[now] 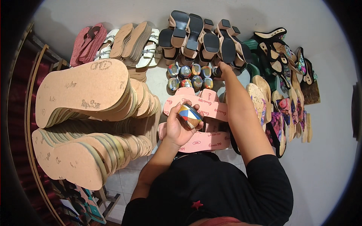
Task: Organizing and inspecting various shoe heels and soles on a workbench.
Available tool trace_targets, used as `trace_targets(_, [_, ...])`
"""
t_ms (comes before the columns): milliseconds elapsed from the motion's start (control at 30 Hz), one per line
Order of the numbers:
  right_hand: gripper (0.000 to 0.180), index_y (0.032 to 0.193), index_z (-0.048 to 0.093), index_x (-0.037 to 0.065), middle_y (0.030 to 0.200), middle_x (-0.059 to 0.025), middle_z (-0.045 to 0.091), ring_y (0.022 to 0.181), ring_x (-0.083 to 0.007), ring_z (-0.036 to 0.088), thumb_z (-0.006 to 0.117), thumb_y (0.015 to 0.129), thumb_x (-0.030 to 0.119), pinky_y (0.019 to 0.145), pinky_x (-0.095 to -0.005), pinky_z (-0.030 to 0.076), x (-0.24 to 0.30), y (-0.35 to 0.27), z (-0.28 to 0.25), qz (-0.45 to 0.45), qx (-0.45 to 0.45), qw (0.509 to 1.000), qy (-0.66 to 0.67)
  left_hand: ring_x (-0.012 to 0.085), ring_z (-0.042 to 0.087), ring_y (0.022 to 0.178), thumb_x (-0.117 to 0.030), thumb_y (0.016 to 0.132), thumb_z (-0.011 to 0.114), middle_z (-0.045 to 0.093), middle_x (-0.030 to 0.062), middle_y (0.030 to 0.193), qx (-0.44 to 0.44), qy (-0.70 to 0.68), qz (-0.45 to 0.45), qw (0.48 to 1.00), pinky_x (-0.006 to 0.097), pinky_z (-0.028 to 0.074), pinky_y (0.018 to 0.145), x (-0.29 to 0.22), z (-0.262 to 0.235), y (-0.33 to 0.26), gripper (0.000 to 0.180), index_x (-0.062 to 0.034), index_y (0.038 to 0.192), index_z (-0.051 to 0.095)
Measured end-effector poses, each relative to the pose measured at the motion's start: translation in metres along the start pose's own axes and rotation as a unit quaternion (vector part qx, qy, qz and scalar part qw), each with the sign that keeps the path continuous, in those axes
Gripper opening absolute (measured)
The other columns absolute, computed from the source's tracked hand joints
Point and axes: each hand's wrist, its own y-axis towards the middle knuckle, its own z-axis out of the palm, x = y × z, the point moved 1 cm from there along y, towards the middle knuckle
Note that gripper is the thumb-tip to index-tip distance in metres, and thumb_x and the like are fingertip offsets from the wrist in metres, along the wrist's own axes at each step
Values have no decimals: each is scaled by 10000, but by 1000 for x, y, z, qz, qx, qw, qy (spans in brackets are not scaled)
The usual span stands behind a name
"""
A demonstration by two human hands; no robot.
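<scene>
My left hand (pixel 179 127) holds a rounded shoe heel (pixel 190 116) with a blue, red, white and gold patchwork pattern, fingers wrapped round its sides. It is raised over pink printed sandal pieces (pixel 213 141). At the far side of the table, my right hand (pixel 225 71) closes on another small heel (pixel 216 71) at the right end of a group. The fingertips are partly hidden there. The other patterned heels (pixel 185 71) stand in two rows just left of that hand.
Tall stacks of tan insoles (pixel 83 86) fill the left side. Behind the heels lie upturned block-heeled sandals (pixel 195 28). White sandals (pixel 150 51) and red soles (pixel 88 43) sit at the back left. Floral sandals (pixel 279 103) and cork-topped soles (pixel 257 100) stand at the right by the wall.
</scene>
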Motion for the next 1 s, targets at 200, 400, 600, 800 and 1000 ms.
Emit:
trace_targets(200, [426,1107,438,134,1070,-97,514,993,-248,494,588,723,243,780,-461,489,6,-21,-14,-8,120,968,-219,257,517,929,-361,848,453,511,65,989,22,-23,-2,999,384,480,696,1,-2,0,263,-141,985,487])
trace_targets(400, [520,1158,439,87,1188,-151,456,996,-337,512,649,695,196,759,-530,482,-3,-13,-4,35,224,810,-540,296,534,954,-368,839,452,526,108,1049,27,-58,-8,998,441,472,778,2,-4,-2,345,-99,1053,479])
trace_targets(600, [487,1060,550,33,1010,-151,580,878,-307,577,683,675,300,711,-431,493,-15,17,15,8,147,717,-681,349,470,1073,-328,828,434,479,184,1138,52,-43,34,997,475,369,956,-2,5,-7,488,6,1179,379])
trace_targets(800, [553,1136,525,108,1156,-110,528,1044,-271,495,676,675,373,880,-521,306,-13,12,23,73,143,636,-755,384,357,1197,-257,873,376,384,210,1262,70,-28,37,996,476,312,1017,-8,8,-12,476,14,1257,297])
trace_targets(1000, [609,1217,479,170,1296,-39,436,1231,-224,337,668,686,399,969,-543,116,-16,-4,16,117,42,613,-780,435,253,1238,-271,898,404,283,207,1343,81,-20,44,995,476,379,968,-7,12,-10,512,-28,1317,238])
